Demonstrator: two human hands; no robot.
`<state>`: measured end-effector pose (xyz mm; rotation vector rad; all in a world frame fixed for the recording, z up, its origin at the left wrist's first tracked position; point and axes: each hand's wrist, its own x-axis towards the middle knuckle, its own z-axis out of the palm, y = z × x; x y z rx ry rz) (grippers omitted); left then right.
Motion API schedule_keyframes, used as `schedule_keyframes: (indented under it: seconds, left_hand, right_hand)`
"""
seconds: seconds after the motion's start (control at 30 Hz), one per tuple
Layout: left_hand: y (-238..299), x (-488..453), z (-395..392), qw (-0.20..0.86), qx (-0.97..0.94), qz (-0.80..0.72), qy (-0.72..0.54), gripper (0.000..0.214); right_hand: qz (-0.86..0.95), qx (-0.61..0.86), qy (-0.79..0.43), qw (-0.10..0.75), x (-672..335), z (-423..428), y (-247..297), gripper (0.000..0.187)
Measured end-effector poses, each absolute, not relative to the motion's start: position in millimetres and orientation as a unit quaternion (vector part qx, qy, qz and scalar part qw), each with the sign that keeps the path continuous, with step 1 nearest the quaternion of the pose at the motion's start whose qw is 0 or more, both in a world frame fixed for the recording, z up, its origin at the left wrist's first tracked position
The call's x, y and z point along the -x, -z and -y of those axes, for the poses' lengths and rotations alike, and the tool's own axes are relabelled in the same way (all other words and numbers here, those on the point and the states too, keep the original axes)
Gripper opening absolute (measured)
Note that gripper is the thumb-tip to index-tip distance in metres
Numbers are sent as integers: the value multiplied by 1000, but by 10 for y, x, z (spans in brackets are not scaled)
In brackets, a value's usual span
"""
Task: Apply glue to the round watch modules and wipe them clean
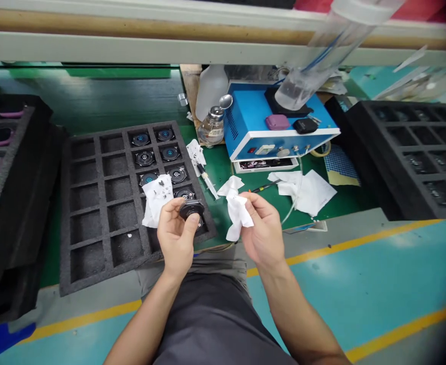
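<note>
My left hand is closed round a small round black part, thumb pressed on its rim, and a crumpled white wipe sticks up behind its fingers. My right hand pinches another white wipe between thumb and fingers, a little to the right of the part. Both hands hover over the near right corner of a black foam tray, which holds several similar round parts in its far right cells.
A blue box unit stands behind the hands with a glass dispenser bottle beside it. White wipes and a thin tool lie on the green mat. More black foam trays sit at right and left.
</note>
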<state>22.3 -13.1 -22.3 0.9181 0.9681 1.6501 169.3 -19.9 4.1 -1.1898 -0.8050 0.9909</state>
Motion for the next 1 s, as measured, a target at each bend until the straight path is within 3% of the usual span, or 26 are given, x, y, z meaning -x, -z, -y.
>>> schedule_keyframes:
  seconds: [0.27,0.57,0.73,0.87,1.0]
  left_hand:
    - [119,-226,150,482,-436,-406,-643,21]
    - [137,-292,186,435,-432,-438,-657,19]
    - [131,-345,203,440,-425,-455,-647,20]
    - [80,-344,188,463,-415,-449,-642,18]
    - [59,-327,178,473,-400,-443,-648,20]
  right_hand:
    - [541,531,-250,602,-1598,288,-267,10]
    - [719,494,9,488,-1375,180,-174,13]
    - [754,530,113,371,-1510,209,-251,18]
    - [756,574,98,298,-1671,264,-424,19]
    - [731,556,-51,393,-1664,273,-481,18]
